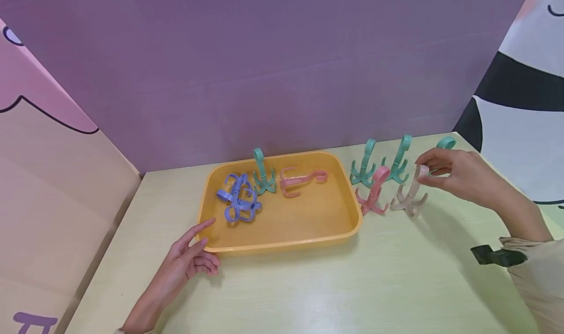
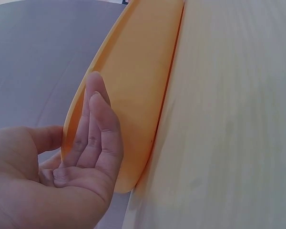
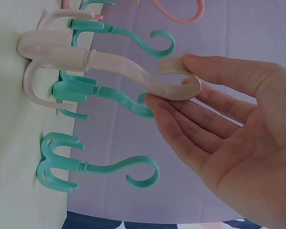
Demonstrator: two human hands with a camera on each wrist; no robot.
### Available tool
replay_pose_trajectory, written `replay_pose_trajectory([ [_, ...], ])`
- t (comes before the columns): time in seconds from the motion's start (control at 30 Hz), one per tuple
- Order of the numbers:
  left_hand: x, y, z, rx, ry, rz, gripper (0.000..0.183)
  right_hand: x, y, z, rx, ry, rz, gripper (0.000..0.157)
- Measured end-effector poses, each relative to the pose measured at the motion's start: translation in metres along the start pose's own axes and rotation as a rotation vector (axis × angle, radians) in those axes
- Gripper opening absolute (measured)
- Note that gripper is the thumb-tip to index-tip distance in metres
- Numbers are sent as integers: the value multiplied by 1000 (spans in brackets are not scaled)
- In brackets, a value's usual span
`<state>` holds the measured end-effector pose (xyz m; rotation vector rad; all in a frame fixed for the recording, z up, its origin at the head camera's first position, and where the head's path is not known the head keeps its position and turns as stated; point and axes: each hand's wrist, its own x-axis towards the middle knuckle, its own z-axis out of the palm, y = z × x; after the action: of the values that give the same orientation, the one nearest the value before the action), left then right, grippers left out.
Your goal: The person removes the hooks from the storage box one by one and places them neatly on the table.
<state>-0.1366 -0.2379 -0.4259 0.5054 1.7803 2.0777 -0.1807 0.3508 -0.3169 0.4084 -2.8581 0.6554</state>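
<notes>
In the right wrist view, my right hand (image 3: 243, 114) holds the curled top of a pale beige multi-prong hanging hook (image 3: 124, 67) between thumb and fingers. This hook stands upright, prongs down, at the table surface; whether it bears on the table cannot be told. My left hand (image 1: 185, 260) is at the near left corner of a yellow tray (image 1: 282, 249), index finger reaching over the rim, other fingers loosely bent outside its wall. In the tray lie purple hooks (image 1: 240, 199), tangled together, a pink hook (image 1: 299, 178) on its side and an upright green hook (image 1: 263, 175).
Right of the tray a pink hook (image 1: 374, 192) and green hooks (image 1: 363, 165), (image 1: 398, 160) stand upright on the table (image 1: 282, 295). Another green hook (image 1: 446, 142) is partly behind my right hand. A purple panel (image 1: 264, 69) rises along the table's back edge.
</notes>
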Motion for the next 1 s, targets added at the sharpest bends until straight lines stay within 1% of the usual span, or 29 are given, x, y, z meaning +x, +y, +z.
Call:
replay_pose_trajectory([
  [0.3,-1,1,0,9,5,0,50,0,1,-2,-6,-5,-15,35],
  [0.53,0,0,0,13,5,0,50,-1,-4,-4,9,-10,58,43],
  [0.63,0,0,1,13,11,0,50,-1,-7,-5,-6,17,52,42],
  [0.77,0,0,0,15,4,5,50,-3,-12,-6,-34,76,25,38],
  [0.87,0,0,0,21,1,8,49,-4,-18,-6,-55,120,7,35],
  [1.0,0,0,1,27,17,2,50,-5,-30,-5,-78,174,-25,35],
])
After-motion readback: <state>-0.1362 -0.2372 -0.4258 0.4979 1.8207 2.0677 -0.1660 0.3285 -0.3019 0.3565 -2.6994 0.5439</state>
